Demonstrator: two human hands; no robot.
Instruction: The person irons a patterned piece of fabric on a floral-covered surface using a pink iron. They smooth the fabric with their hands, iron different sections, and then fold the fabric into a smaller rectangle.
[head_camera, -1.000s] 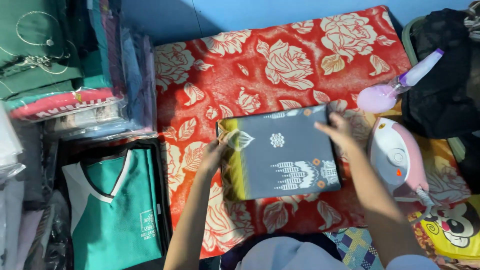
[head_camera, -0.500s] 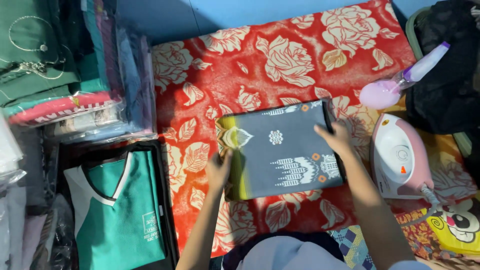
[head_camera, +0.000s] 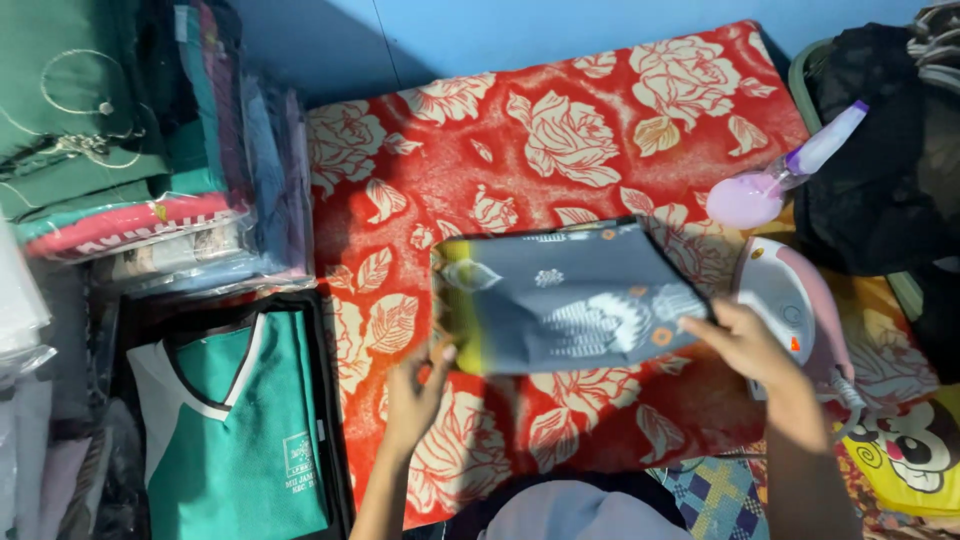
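Both hands grip 1 folded grey patterned cloth above the red floral mat: left hand at its near-left corner, right hand at its right edge. Risk: the fold slips open, or the right hand brushes the pink iron beside it.

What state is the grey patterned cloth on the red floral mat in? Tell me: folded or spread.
Folded. The grey patterned cloth forms a compact rectangle, gripped by the left hand and right hand.

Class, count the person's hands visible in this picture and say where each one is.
2. The left hand is at the lower left edge of the grey folded cloth; the right hand grips its right end, beside the pink iron. None seems hidden.
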